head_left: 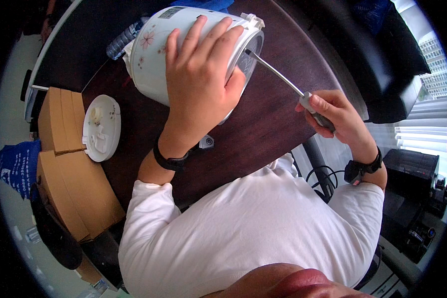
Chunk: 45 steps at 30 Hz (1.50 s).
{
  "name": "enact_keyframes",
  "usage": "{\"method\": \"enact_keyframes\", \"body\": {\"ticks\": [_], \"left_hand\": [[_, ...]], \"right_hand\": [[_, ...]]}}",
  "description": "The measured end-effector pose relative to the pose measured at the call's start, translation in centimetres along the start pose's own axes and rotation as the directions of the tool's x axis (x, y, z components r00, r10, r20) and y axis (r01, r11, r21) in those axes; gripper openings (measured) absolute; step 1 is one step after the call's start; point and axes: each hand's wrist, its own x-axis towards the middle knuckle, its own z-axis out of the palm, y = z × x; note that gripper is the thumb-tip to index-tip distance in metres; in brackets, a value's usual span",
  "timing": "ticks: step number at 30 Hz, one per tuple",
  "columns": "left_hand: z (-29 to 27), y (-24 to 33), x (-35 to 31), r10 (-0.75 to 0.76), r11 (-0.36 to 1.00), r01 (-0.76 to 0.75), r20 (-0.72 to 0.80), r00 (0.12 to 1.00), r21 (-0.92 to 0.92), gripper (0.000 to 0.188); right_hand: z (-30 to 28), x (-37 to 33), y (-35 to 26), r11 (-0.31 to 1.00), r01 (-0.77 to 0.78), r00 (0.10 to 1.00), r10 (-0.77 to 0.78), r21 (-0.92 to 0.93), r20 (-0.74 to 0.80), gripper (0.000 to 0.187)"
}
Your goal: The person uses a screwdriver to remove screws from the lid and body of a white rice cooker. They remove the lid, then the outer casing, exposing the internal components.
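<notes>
- Dark bench bore our sideways white appliance.
- Left hand spread over it.
- Right hand gripped a screwdriver pointing left at the appliance's end.

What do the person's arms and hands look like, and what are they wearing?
The left hand and right hand are both bare, with no gloves. The left wrist has a black band; the right has a black strap with a chunky, boxy black piece. The plain white sleeves stop well short of the wrists.
</notes>
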Motion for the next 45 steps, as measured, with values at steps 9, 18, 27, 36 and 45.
{"method": "enact_keyframes", "body": {"ticks": [9, 18, 27, 36, 45], "left_hand": [[-0.02, -0.09, -0.07, -0.007, 1.000, 0.007, 0.011, 1.000, 0.006, 0.053], [0.00, -0.06, 0.00, 0.007, 1.000, -0.007, 0.001, 1.000, -0.001, 0.052], [0.01, -0.09, -0.01, -0.003, 1.000, 0.003, 0.002, 1.000, 0.006, 0.053], [0.01, -0.17, 0.09, 0.014, 1.000, -0.014, -0.003, 1.000, 0.004, 0.051], [-0.07, -0.04, 0.05, 0.002, 1.000, -0.003, 0.016, 1.000, 0.015, 0.052]], "right_hand": [[0.21, 0.02, 0.06, 0.999, -0.038, 0.999, 0.038, 0.014, -0.017, 0.053], [0.14, -0.17, 0.20, 0.999, -0.028, 0.999, 0.028, 0.032, -0.021, 0.054], [0.04, 0.01, 0.04, 0.999, -0.018, 1.000, 0.018, 0.043, 0.000, 0.054], [0.11, 0.02, -0.05, 0.998, -0.020, 1.000, 0.020, 0.062, 0.000, 0.053], [0.06, -0.07, -0.18, 0.995, -0.065, 0.998, 0.064, 0.079, 0.015, 0.059]]}}
